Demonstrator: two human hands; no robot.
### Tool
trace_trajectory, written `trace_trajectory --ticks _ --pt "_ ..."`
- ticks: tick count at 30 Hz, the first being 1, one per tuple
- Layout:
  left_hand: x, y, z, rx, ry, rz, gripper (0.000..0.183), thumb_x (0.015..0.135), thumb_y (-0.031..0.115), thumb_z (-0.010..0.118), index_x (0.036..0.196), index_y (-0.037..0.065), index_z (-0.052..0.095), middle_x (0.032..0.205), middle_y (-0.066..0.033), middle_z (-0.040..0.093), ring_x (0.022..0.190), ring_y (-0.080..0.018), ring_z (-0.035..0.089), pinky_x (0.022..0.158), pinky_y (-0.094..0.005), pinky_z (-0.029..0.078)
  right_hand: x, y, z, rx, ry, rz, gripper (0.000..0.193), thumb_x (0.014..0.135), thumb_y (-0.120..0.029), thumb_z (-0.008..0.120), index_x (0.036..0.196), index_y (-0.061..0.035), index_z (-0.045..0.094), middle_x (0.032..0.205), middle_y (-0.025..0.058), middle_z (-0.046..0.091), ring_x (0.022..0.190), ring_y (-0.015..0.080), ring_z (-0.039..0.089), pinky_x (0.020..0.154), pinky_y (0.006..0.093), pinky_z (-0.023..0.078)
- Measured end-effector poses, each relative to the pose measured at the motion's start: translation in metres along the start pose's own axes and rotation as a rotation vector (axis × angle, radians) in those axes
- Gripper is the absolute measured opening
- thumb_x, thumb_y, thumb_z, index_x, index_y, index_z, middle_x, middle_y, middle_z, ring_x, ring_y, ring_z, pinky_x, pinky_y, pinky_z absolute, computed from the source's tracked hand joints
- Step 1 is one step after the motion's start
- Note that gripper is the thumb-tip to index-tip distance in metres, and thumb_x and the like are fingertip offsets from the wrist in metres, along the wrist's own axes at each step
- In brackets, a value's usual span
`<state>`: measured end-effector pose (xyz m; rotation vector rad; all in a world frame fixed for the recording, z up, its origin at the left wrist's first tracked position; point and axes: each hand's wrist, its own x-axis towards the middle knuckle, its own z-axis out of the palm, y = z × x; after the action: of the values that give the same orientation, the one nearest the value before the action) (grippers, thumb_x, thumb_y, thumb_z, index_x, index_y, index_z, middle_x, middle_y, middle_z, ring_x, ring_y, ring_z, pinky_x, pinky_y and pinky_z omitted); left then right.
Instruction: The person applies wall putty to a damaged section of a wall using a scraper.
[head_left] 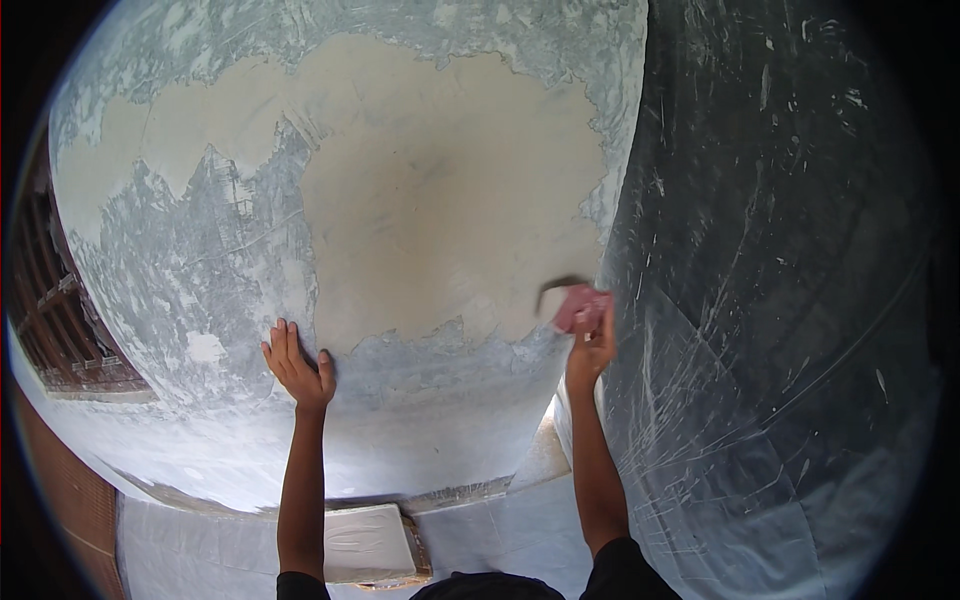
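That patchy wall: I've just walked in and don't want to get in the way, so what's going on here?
A person is working at a grey, white-streaked wall with a large beige patch across it. Their right hand grips a reddish object, too blurred to name, near the patch's lower right edge. Their left hand is open and seems to rest on the grey part. Dark, white-marked sheeting hangs on the right.

white-streaked dark sheeting right, grey floor below, perhaps a window grille left
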<state>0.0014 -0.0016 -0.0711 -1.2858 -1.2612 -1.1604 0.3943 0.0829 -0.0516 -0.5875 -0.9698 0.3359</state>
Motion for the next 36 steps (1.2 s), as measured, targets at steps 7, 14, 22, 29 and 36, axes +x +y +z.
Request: trace_trajectory --ticks 7,14,22,29,36 --pt "-0.001 0.003 0.002 -0.007 -0.004 -0.005 0.056 0.096 0.035 0.039 0.135 -0.005 0.039 0.140 -0.0226 0.039 0.133 -0.0360 0.033 0.111 -0.0519 0.016 0.012 0.013 -0.007 0.003 0.097 -0.006 0.045 0.090 -0.011 0.062 0.132 0.0023 0.049 0.102 0.0075 0.060 0.094 0.0130 0.056 0.090 0.0244 0.043" --pt "0.000 0.003 0.002 -0.002 -0.007 -0.012 0.056 0.096 0.035 0.039 0.135 -0.005 0.039 0.140 -0.0226 0.039 0.133 -0.0362 0.033 0.110 -0.0525 0.017 -0.002 0.016 -0.025 -0.492 -0.274 -0.083 0.051 0.087 -0.008 0.065 0.133 0.0037 0.047 0.111 0.0101 0.058 0.097 0.0144 0.055 0.087 0.0257 0.044" --pt "-0.001 0.002 0.002 0.002 0.001 -0.003 0.056 0.095 0.035 0.039 0.135 -0.005 0.039 0.140 -0.0228 0.039 0.133 -0.0362 0.033 0.111 -0.0523 0.016 -0.008 0.024 -0.027 -0.430 -0.378 -0.160 0.049 0.087 -0.006 0.065 0.132 0.0035 0.048 0.107 0.0095 0.060 0.096 0.0133 0.057 0.088 0.0263 0.044" --pt "-0.002 -0.001 0.001 0.000 0.000 -0.001 0.056 0.095 0.035 0.039 0.135 -0.005 0.039 0.140 -0.0227 0.039 0.133 -0.0365 0.033 0.111 -0.0524 0.016 0.000 0.014 -0.019 0.140 0.019 0.086 0.050 0.088 -0.005 0.063 0.134 0.0031 0.046 0.108 0.0076 0.061 0.098 0.0121 0.056 0.088 0.0256 0.044" --pt "0.000 0.004 0.003 -0.009 0.000 -0.006 0.057 0.095 0.035 0.039 0.135 -0.005 0.039 0.140 -0.0228 0.039 0.133 -0.0368 0.033 0.110 -0.0527 0.017 0.009 0.029 -0.035 0.070 0.121 0.095 0.050 0.091 -0.006 0.061 0.135 0.0056 0.042 0.120 0.0111 0.057 0.104 0.0148 0.054 0.090 0.0261 0.043"
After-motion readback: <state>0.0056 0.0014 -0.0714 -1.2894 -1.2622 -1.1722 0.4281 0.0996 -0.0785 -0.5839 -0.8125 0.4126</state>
